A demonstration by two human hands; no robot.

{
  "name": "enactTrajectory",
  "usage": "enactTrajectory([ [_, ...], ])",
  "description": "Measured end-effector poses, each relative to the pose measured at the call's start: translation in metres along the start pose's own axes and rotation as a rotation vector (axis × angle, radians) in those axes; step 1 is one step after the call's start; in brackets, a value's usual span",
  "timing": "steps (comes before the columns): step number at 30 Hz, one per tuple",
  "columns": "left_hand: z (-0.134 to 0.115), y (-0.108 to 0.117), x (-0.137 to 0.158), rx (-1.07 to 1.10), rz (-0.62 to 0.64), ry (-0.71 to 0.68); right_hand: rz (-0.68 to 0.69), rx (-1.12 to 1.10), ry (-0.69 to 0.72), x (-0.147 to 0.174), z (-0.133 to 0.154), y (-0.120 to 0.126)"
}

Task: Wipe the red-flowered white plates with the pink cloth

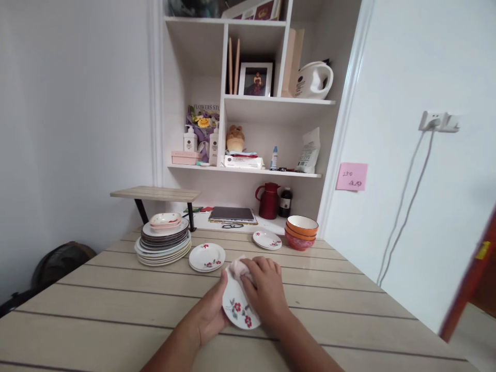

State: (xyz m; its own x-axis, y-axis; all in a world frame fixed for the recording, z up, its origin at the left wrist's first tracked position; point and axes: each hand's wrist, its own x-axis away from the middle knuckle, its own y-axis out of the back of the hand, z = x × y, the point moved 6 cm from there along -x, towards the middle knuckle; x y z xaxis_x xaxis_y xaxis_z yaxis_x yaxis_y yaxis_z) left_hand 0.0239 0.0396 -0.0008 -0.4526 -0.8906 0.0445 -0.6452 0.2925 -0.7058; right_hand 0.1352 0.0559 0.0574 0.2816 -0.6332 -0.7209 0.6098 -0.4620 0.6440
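A small white plate [242,310] with red flowers and grey leaves is tilted up above the table in front of me. My left hand [213,310] grips it by its left edge, the thumb along the rim and the other fingers hidden behind. Pressed to the plate's upper part is a crumpled pale pink cloth or tissue [237,267], with my right hand [267,289] closed over it. Just beyond my left hand lie similar flowered plates [201,253], stacked on the table. Farther right, another short stack of flowered plates [266,239] lies beside several bowls [302,225], orange over red.
On the left stands a tall stack of plates [163,253] topped by small dishes [165,220], near a raised wooden stand [157,194]. Behind the plank table [329,320] are a laptop [231,213], glasses [232,226], a red jug [268,201] and a dark bottle [285,203].
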Motion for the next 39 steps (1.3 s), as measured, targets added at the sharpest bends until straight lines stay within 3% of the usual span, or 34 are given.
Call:
enactTrajectory([
  [4,-0.007,0.002,-0.001,0.057,-0.021,-0.062,0.01,-0.019,-0.039,0.003,-0.007,0.003],
  [8,-0.01,-0.004,0.0,0.082,0.031,-0.075,0.093,-0.086,0.066,0.01,0.019,-0.001],
  [11,-0.004,-0.004,0.0,0.031,0.037,-0.018,0.055,-0.093,0.097,0.008,0.029,0.002],
  [14,0.003,-0.001,0.0,-0.032,0.033,0.046,0.038,-0.158,0.047,0.004,0.019,0.007],
  [18,0.008,0.004,0.0,-0.101,0.021,0.102,0.228,-0.458,-0.072,-0.001,0.0,0.001],
  [20,0.009,0.006,0.002,-0.131,0.02,0.131,0.26,-0.564,-0.151,-0.001,-0.007,-0.001],
  [29,0.007,0.009,0.005,-0.091,0.052,0.073,0.068,-0.76,-0.509,0.005,-0.028,-0.023],
  [35,-0.005,-0.027,0.01,-0.059,0.277,-0.078,-0.208,-0.954,-0.88,0.014,-0.065,-0.037],
  [39,0.003,-0.037,0.006,-0.166,0.262,-0.085,-0.293,-0.965,-0.946,0.02,-0.073,-0.04],
])
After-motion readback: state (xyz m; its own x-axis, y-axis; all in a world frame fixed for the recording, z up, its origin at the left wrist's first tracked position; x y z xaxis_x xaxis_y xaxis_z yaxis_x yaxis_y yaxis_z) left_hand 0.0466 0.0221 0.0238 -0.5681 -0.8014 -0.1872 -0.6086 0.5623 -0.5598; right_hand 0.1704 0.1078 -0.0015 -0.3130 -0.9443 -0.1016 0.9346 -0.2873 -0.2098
